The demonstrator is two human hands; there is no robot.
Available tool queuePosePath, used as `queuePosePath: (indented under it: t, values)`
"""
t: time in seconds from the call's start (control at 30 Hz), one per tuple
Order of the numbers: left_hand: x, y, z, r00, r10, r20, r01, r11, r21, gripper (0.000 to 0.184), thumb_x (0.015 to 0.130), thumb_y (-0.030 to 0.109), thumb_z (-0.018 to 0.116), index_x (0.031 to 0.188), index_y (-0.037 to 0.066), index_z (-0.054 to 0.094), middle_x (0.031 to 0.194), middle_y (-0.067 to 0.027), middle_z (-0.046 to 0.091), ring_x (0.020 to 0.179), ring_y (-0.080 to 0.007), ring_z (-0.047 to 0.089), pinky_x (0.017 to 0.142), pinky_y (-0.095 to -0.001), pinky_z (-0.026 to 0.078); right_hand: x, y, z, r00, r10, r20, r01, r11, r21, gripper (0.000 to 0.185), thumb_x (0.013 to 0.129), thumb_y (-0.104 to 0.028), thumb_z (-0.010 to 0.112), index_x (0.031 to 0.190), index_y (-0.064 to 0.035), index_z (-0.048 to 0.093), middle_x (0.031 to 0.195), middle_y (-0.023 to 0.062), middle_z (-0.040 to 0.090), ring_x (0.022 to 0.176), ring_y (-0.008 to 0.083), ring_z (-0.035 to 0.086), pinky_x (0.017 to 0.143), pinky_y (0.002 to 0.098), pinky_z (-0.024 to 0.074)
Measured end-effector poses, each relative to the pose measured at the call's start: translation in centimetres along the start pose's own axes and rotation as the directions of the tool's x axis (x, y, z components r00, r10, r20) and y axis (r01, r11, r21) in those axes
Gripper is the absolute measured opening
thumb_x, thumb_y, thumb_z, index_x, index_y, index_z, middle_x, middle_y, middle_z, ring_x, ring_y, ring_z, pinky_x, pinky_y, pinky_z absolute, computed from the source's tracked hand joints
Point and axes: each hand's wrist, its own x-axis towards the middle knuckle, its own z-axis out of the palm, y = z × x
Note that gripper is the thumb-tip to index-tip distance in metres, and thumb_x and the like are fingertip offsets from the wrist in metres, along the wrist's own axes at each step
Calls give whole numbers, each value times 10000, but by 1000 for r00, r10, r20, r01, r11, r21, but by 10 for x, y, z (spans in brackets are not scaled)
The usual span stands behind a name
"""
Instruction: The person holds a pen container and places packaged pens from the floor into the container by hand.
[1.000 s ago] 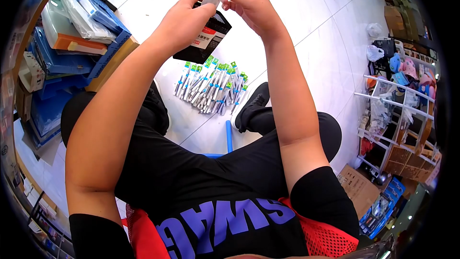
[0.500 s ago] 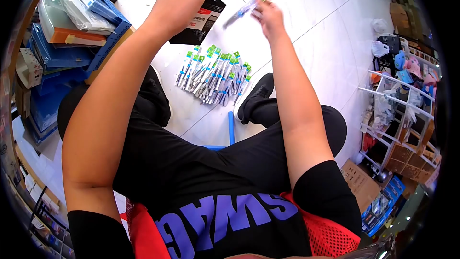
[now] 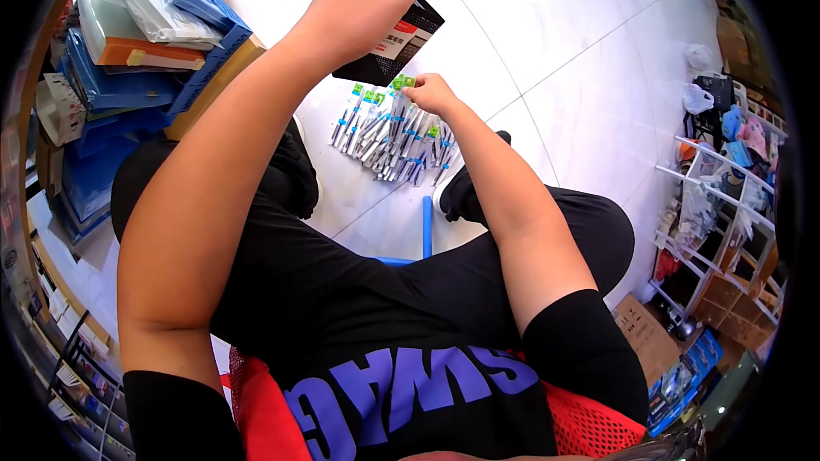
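My left hand (image 3: pixel 363 8) grips the top of a black mesh box (image 3: pixel 393 43) with a red and white label, holding it tilted above the floor. Just below and right of the box, my right hand (image 3: pixel 431 94) is at the upper edge of a pile of slim packets (image 3: pixel 389 137) with green tops and blue marks. Its fingers are pinched on a green-topped packet (image 3: pixel 404 83). The packets lie on the white tiled floor between my shoes, partly overlapping. The inside of the box is mostly hidden by my left hand.
A blue bar (image 3: pixel 427 226) stands between my legs. Blue crates (image 3: pixel 209 68) with folders and plastic sleeves are at the left. A white wire rack (image 3: pixel 717 196) with mixed goods is at the right, near a cardboard box (image 3: pixel 647 337). My black shoe (image 3: pixel 465 196) is beside the pile.
My right hand has moved down and left to the pile; the packet it carried through the air is no longer seen there. My left hand and the box have shifted right in view.
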Motion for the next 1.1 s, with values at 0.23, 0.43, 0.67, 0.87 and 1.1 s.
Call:
queuePosePath:
  t: [0.23, 0.43, 0.67, 0.87, 1.1]
  values:
    - [-1, 0, 2, 1000, -9, 15, 9, 1000, -24, 478, 963, 371, 647, 1343, 81, 632, 1140, -166, 721, 970, -206, 719, 869, -330, 587, -13, -3, 2, 995, -76, -61, 59, 967, -250, 292, 875, -145, 767, 1149, -49, 801, 1120, 195, 782, 1050, 303, 751, 960, 411, 574]
    - [-4, 5, 4, 1000, -16, 4, 15, 999, 29, 476, 960, 374, 648, 1342, 91, 632, 1137, -160, 719, 961, -206, 715, 865, -331, 586, -51, -33, -6, 996, -77, -47, 44, 867, -497, 452, 897, -79, 629, 1345, -119, 677, 1271, 205, 726, 1183, 400, 688, 1014, 464, 550]
    - [-5, 5, 4, 1000, 6, 28, -6, 1000, 14, 585, 911, 410, 621, 1367, 44, 586, 1153, -239, 734, 981, -313, 754, 892, -389, 596, -49, -23, -6, 983, -178, 50, 171, 773, -612, 419, 867, -68, 604, 1277, -109, 683, 1216, 190, 735, 1157, 389, 692, 1007, 473, 547]
    - [-10, 15, 2, 999, -17, 48, 15, 999, 44, 580, 915, 383, 623, 1373, 29, 582, 1161, -237, 728, 995, -311, 748, 896, -389, 594, -45, -26, -7, 985, -130, 111, 170, 703, -691, 374, 851, -67, 616, 1208, -99, 723, 1210, 183, 739, 1136, 366, 705, 1002, 463, 553]
    - [-8, 14, 4, 998, -22, 58, 21, 1000, 20, 573, 921, 376, 614, 1381, 35, 585, 1173, -237, 726, 1034, -305, 739, 931, -382, 581, -47, -21, -4, 994, -101, 37, 101, 754, -649, 513, 863, -92, 649, 1374, -137, 623, 1492, 212, 560, 1198, 395, 677, 1040, 472, 539]
